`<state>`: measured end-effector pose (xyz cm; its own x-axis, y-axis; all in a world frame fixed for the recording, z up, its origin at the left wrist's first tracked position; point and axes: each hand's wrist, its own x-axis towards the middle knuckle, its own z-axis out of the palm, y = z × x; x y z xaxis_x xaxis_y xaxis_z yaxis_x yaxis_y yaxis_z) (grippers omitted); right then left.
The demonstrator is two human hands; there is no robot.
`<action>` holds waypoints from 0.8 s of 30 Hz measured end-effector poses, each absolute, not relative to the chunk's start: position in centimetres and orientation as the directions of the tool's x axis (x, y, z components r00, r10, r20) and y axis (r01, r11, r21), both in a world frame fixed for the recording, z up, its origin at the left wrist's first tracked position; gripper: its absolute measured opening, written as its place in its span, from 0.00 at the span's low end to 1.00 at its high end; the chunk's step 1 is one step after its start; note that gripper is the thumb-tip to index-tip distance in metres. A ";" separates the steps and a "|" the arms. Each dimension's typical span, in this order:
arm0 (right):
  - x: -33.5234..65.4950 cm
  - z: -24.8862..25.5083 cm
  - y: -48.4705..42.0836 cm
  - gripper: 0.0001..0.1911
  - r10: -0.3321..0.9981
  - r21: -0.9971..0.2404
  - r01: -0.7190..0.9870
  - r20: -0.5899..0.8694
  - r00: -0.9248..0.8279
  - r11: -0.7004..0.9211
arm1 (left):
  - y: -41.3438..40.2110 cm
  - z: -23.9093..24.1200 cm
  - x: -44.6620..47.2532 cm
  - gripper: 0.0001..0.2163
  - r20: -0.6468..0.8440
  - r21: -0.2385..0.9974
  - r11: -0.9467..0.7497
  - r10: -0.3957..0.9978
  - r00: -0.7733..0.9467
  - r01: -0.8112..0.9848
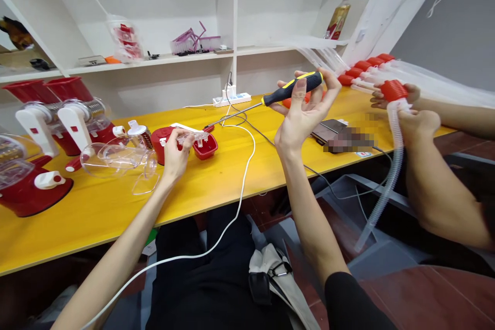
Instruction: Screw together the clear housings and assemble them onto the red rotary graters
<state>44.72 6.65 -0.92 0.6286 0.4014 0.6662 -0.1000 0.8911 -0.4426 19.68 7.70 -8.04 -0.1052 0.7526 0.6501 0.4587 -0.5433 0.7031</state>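
**Screwdriver up in the air, clear piece held down on the table**

The right hand [299,118] has its fingers wrapped round the handle of a screwdriver [292,88], and the metal tip points away from the fingers and touches nothing. The left hand [176,157] pinches a clear piece [191,136] that lies on a red tub [204,149], right at the fingertips. I cannot see into the tub. I judge this piece is not fixed on yet, while the red machines [73,113] well to the left of those fingers look all put together. A clear bowl [116,157] lies just left of the left fingers and looks empty. Right of the right fingers, another person's hand [419,121] grips a ribbed tube [394,165].
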 end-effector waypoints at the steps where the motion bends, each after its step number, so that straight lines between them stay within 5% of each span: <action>1: 44.7 -0.9 6.6 0.19 0.401 -0.443 -0.097 0.671 0.624 0.891 | 7.8 -7.9 19.8 0.21 0.639 0.699 -0.523 0.763 -0.097 0.488; 17: 44.9 -0.5 6.4 0.20 0.390 -0.475 -0.062 0.633 0.669 0.878 | 7.6 -6.4 20.8 0.25 0.549 0.741 -0.303 0.788 -0.280 0.600; 24: 43.7 -0.8 6.4 0.22 0.447 -0.496 -0.105 0.646 0.619 0.862 | 6.4 -4.9 21.3 0.28 0.478 0.639 -0.169 0.852 -0.215 0.751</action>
